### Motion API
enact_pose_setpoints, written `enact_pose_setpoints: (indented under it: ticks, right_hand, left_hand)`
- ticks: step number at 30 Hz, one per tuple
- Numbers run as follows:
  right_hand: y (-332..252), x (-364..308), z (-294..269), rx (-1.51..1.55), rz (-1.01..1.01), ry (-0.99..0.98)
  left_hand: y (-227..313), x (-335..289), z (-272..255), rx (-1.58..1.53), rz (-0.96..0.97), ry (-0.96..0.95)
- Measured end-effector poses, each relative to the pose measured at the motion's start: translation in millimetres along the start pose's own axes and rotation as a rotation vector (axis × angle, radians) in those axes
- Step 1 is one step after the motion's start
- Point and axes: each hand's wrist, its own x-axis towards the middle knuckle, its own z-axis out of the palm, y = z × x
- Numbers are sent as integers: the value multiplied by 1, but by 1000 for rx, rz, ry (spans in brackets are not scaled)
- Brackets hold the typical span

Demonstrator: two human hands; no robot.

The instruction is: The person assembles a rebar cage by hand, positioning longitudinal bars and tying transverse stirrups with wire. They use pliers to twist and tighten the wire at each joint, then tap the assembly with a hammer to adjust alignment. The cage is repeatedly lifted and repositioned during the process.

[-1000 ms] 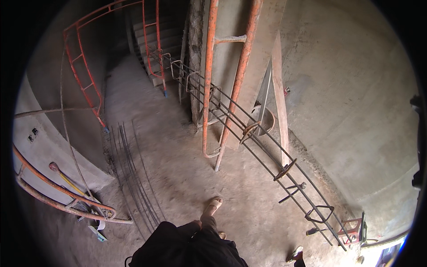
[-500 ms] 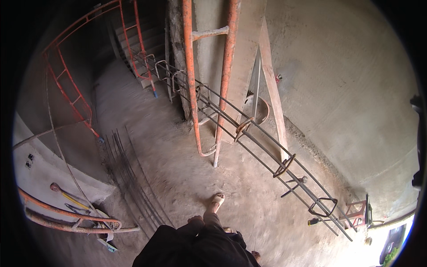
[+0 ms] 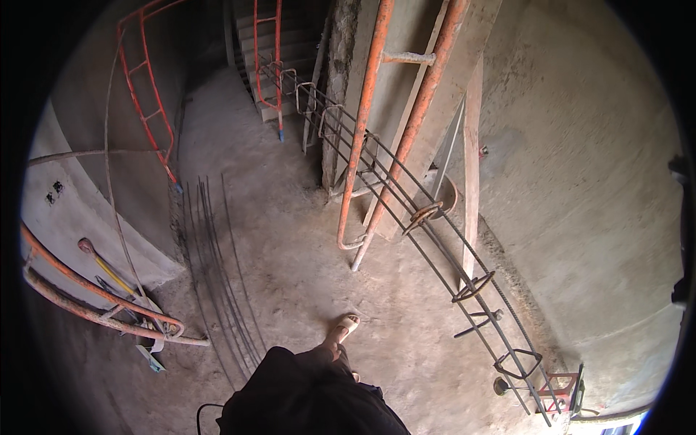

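Neither of my hands shows in the head view. At the bottom are my dark clothes (image 3: 312,395) and one sandaled foot (image 3: 348,325) on the concrete floor. Ahead and to the right runs a long rebar cage (image 3: 423,216), its bars tied with bent stirrups. It passes through an upright orange scaffold frame (image 3: 418,109), whose lower end stands ahead of my foot. A T-shaped tool, perhaps a hammer (image 3: 478,319), shows beneath the cage. Several loose steel rods (image 3: 210,246) lie on the floor to my left.
Another orange frame (image 3: 65,272) stands at the left, near a yellow-handled tool (image 3: 112,274). Red frames (image 3: 145,72) stand farther back, by a staircase (image 3: 286,43). A wooden plank (image 3: 471,174) leans by the right wall. A low red stand (image 3: 558,388) is near the cage's near end.
My view has turned to the left. The upright scaffold frame and stairs now appear farther right, and the cage's near end lower. No hand appears in either frame.
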Motion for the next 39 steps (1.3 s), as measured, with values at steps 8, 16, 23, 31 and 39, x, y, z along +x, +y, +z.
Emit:
enact_pose_setpoints:
  ticks: [8,16,23,31,39]
  right_hand:
    - [-4,-5,-3,16,-21,-31]
    - [6,-9,5,21,-8,-48]
    - [36,2,17,11,9,-80]
    - [85,30,41,197,-116,-261]
    - [-140,-9,76,-3,-465,-126]
  left_hand:
    - [-26,46,55,41,160,-10]
    - [-17,11,20,67,148,74]
    - [-12,-37,-41,59,-183,-55]
    - [-63,-58,-88,-77,-343,-26]
    - [-41,-76,-161,-107,318,351]
